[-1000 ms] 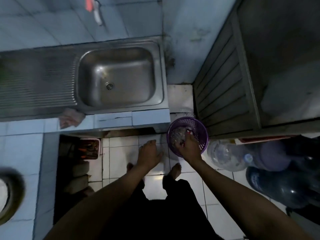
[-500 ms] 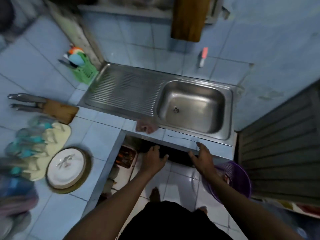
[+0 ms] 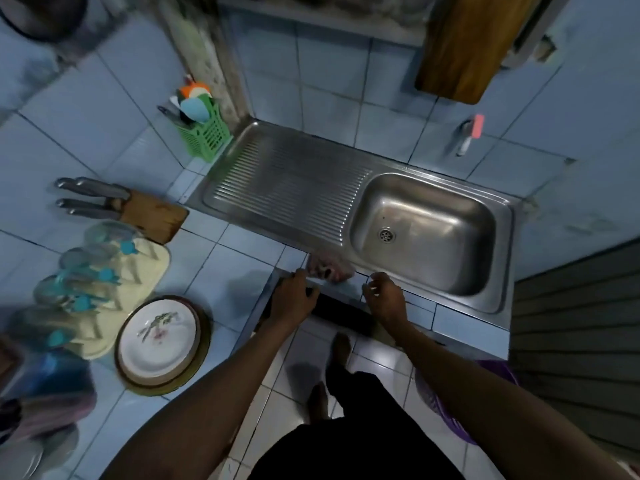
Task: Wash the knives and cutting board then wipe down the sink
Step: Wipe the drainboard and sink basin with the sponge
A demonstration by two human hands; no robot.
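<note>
A steel sink [image 3: 367, 202] with a ribbed drainboard and an empty basin fills the middle of the head view. A pink cloth [image 3: 329, 268] lies crumpled on its front edge. My left hand [image 3: 292, 299] hovers just left of the cloth, fingers loosely curled and holding nothing. My right hand [image 3: 384, 299] hangs just right of the cloth, also holding nothing. A wooden knife block [image 3: 152, 214] with several steel-handled knives lies on the counter at left. A wooden cutting board [image 3: 467, 46] hangs on the wall at upper right.
A tap with a pink handle [image 3: 469, 133] juts from the wall above the basin. A green utensil holder [image 3: 204, 133] stands left of the drainboard. Plates [image 3: 159, 337] and upturned glasses on a mat [image 3: 93, 271] crowd the left counter. A purple basket [image 3: 460, 410] sits on the floor.
My right hand left the purple basket on the floor and both hands rose to the sink's front edge, beside the pink cloth. My view swung up and left over the counter.
</note>
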